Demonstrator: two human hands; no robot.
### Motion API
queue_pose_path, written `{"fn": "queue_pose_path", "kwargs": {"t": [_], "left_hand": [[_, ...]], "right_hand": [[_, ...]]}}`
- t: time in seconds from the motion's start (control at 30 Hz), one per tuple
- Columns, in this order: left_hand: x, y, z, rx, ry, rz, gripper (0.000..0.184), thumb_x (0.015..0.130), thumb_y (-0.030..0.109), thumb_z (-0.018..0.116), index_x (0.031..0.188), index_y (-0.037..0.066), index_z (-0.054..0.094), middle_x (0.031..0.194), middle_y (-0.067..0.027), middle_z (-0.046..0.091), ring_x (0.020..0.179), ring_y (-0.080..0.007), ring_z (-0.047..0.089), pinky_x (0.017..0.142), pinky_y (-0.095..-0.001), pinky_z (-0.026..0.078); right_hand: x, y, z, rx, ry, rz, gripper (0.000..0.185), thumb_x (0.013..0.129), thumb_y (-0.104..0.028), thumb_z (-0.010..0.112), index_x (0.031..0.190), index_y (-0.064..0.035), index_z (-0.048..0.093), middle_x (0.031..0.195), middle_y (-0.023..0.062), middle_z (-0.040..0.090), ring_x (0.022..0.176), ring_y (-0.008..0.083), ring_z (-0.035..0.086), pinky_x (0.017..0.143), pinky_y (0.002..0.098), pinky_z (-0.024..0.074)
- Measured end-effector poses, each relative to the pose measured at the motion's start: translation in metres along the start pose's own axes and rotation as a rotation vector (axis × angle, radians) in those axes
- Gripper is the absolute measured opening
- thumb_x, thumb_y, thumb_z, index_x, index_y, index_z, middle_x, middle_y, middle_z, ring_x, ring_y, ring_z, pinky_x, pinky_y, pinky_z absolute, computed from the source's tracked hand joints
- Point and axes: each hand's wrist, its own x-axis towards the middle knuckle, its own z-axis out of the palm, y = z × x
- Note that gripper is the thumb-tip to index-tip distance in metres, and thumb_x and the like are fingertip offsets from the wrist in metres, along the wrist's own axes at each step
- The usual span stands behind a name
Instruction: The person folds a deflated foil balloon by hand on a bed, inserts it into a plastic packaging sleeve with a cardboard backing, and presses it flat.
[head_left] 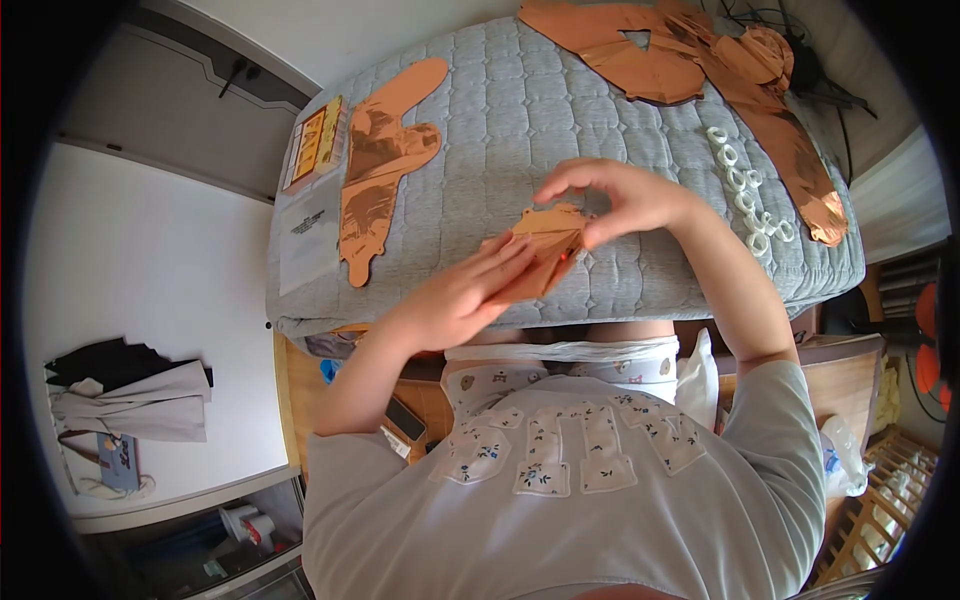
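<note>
A folded piece of copper-coloured foil [545, 262], which looks like a flat, uninflated foil balloon, is at the near edge of the mattress. My left hand [470, 285] grips it from the left, fingers laid together across its top and the thumb hidden. Over the foil's right side, my right hand [625, 200] is curved with thumb and fingers apart. Its thumb is close to the foil's right edge; I cannot tell whether they touch. Flat on the mattress at the left lies another uninflated foil balloon [375, 150], shaped with rounded ends.
On the grey quilted mattress [490, 110], a large crumpled copper foil balloon [650, 70] spreads across the back right. Several white rings of ribbon or tape [745, 190] lie beside it. A printed packet [318, 145] and a clear plastic sleeve [310, 230] are at the left edge.
</note>
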Motion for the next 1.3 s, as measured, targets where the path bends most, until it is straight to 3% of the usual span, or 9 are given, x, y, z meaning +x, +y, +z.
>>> {"fn": "queue_pose_path", "kwargs": {"t": [0.13, 0.27, 0.4, 0.63, 0.7, 0.9, 1.1, 1.23, 1.3], "left_hand": [[0.017, 0.000, -0.048, -0.383, -0.131, -0.003, 0.054, 0.109, 0.023, 0.043, 0.159, 0.002, 0.034, 0.166, -0.0163, 0.033, 0.153, -0.0334, 0.031, 0.127, -0.0441, 0.022], [0.025, -0.002, -0.081, -0.508, -0.211, -0.240, 0.050, 0.110, 0.031, 0.042, 0.151, 0.001, 0.046, 0.151, -0.0130, 0.050, 0.139, -0.0243, 0.048, 0.117, -0.0374, 0.036], [0.059, -0.034, -0.106, -0.499, -0.187, -0.409, 0.046, 0.107, 0.030, 0.051, 0.142, 0.000, 0.053, 0.126, -0.0084, 0.066, 0.120, -0.0174, 0.059, 0.103, -0.0338, 0.045], [0.112, -0.095, -0.082, -0.359, -0.119, -0.337, 0.044, 0.098, 0.021, 0.070, 0.138, 0.006, 0.060, 0.099, -0.0004, 0.067, 0.090, -0.0130, 0.063, 0.079, -0.0296, 0.052], [0.115, -0.102, -0.063, -0.208, -0.073, -0.313, 0.046, 0.096, 0.022, 0.071, 0.138, 0.008, 0.061, 0.099, -0.0031, 0.068, 0.090, -0.0154, 0.064, 0.079, -0.0309, 0.053], [0.110, -0.092, -0.038, 0.215, 0.179, -0.121, 0.044, 0.094, 0.021, 0.069, 0.138, 0.014, 0.063, 0.126, -0.0087, 0.065, 0.108, -0.0266, 0.067, 0.089, -0.0394, 0.056], [0.120, -0.110, 0.000, 0.146, 0.183, 0.166, 0.059, 0.102, 0.029, 0.059, 0.156, 0.011, 0.044, 0.162, -0.0089, 0.042, 0.151, -0.0323, 0.038, 0.122, -0.0519, 0.032], [0.120, -0.119, 0.005, 0.186, 0.147, 0.181, 0.061, 0.103, 0.034, 0.055, 0.158, 0.013, 0.040, 0.164, -0.0080, 0.039, 0.151, -0.0317, 0.036, 0.123, -0.0527, 0.029], [0.119, -0.120, 0.007, 0.238, 0.147, 0.190, 0.062, 0.104, 0.036, 0.053, 0.159, 0.012, 0.038, 0.165, -0.0071, 0.039, 0.152, -0.0314, 0.036, 0.125, -0.0523, 0.027]], "right_hand": [[-0.002, -0.014, 0.009, 0.065, -0.080, -0.109, 0.049, 0.079, -0.024, 0.090, 0.119, -0.0026, 0.072, 0.111, 0.0085, 0.072, 0.106, 0.0209, 0.067, 0.090, 0.0359, 0.0520], [-0.005, -0.025, 0.006, 0.279, -0.081, 0.288, 0.030, 0.085, -0.013, 0.086, 0.109, -0.0009, 0.074, 0.101, 0.0044, 0.072, 0.091, 0.0131, 0.068, 0.084, 0.0267, 0.0539], [-0.006, -0.015, 0.008, 0.580, -0.027, 0.228, 0.028, 0.089, -0.011, 0.082, 0.111, 0.0012, 0.071, 0.100, 0.0039, 0.072, 0.087, 0.0099, 0.067, 0.080, 0.0242, 0.0538], [0.000, -0.007, 0.005, 0.422, 0.241, 0.480, 0.073, 0.089, -0.011, 0.079, 0.150, 0.0051, 0.042, 0.090, 0.0045, 0.073, 0.082, 0.0109, 0.067, 0.075, 0.0259, 0.0526], [0.001, -0.005, 0.006, -0.027, 0.267, 0.556, 0.086, 0.087, -0.014, 0.079, 0.157, 0.0034, 0.033, 0.087, 0.0068, 0.073, 0.076, 0.0119, 0.066, 0.070, 0.0270, 0.0518], [0.002, 0.001, 0.006, -0.061, 0.241, 0.582, 0.080, 0.089, -0.019, 0.079, 0.155, 0.0006, 0.039, 0.083, 0.0081, 0.072, 0.071, 0.0141, 0.067, 0.067, 0.0283, 0.0530], [0.007, 0.000, 0.005, -0.042, 0.225, 0.594, 0.066, 0.094, -0.017, 0.073, 0.150, 0.0021, 0.045, 0.084, 0.0086, 0.071, 0.069, 0.0141, 0.068, 0.066, 0.0286, 0.0539], [0.006, 0.007, 0.002, 0.012, 0.330, 0.625, 0.051, 0.096, -0.013, 0.069, 0.143, -0.0002, 0.055, 0.084, 0.0095, 0.071, 0.072, 0.0152, 0.068, 0.068, 0.0295, 0.0544], [0.005, 0.020, -0.004, -0.384, 0.377, 0.426, 0.040, 0.094, -0.009, 0.069, 0.133, -0.0049, 0.065, 0.091, 0.0107, 0.070, 0.079, 0.0197, 0.068, 0.072, 0.0322, 0.0547]]}}
